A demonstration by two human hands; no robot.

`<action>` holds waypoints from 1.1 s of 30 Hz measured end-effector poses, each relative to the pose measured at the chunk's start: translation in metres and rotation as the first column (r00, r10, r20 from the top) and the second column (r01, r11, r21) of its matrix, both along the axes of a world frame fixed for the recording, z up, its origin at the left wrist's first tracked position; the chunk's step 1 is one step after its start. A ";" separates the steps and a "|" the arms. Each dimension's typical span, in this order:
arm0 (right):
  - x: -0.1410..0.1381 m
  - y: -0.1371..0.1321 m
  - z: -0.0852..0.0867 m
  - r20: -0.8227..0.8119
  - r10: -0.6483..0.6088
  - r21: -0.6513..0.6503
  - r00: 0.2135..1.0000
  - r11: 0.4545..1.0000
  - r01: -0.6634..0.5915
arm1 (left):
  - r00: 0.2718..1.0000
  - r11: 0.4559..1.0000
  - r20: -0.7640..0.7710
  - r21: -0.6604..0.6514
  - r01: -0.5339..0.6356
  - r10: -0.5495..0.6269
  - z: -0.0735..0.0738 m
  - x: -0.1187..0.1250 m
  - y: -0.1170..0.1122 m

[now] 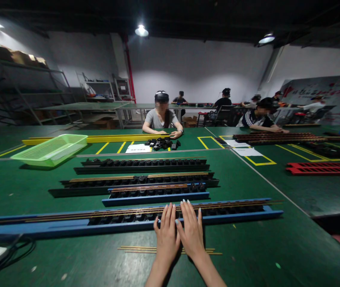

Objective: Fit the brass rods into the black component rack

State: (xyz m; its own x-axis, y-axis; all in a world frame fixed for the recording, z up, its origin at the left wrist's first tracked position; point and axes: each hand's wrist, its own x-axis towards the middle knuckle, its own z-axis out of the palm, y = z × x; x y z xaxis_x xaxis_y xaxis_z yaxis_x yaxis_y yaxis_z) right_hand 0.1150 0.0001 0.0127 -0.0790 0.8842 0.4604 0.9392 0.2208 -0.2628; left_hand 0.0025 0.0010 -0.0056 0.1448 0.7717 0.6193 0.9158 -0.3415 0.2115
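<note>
My left hand (167, 231) lies palm down with its fingers stretched forward over the near edge of a long blue channel rail (56, 230). Right beside it, my right hand (190, 232) is spread flat the same way, fingertips over thin brass-coloured rods (110, 214). These rods run lengthwise along a row of black blocks (232, 211) inside the rail. Neither hand has its fingers wrapped around anything; whether the fingertips press on the rods I cannot tell. Several loose brass rods (137, 249) lie on the green table below the wrists, partly hidden by them.
Beyond are a shorter blue rail (158, 197) and dark rails (83, 192) with black blocks. A light green basket (53, 149) stands far left. Across the table, a person (161, 115) sits behind a yellow rail (113, 138) and black parts (161, 144). Cables (23, 247) lie left.
</note>
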 end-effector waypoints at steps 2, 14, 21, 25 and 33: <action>0.001 0.000 0.000 0.004 0.009 0.001 1.000 1.000 -0.009 | 1.000 1.000 0.021 -0.002 -0.002 0.002 -0.001 0.001 0.000; 0.024 0.008 0.014 0.006 0.037 0.021 0.999 0.999 -0.038 | 1.000 1.000 -0.015 -0.002 -0.004 0.004 0.003 -0.001 0.000; 0.043 0.017 0.006 0.030 0.005 0.033 1.000 0.999 -0.006 | 1.000 1.000 -0.025 -0.025 -0.012 0.011 0.006 0.000 -0.001; 0.046 0.020 -0.001 0.042 0.022 0.013 0.999 1.000 -0.023 | 1.000 1.000 -0.020 -0.030 -0.006 0.006 0.005 0.000 -0.001; 0.057 0.017 0.005 0.033 -0.015 -0.023 0.999 1.000 0.016 | 1.000 1.000 0.011 -0.017 -0.003 0.003 0.005 0.001 -0.001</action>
State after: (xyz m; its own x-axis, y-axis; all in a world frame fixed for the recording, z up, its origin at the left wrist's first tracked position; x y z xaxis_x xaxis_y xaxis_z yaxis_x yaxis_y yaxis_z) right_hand 0.1723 0.0171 0.0178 -0.0800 0.8956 0.4375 0.9506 0.2007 -0.2369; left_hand 0.0035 0.0002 -0.0003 0.1357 0.7823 0.6080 0.9142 -0.3355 0.2275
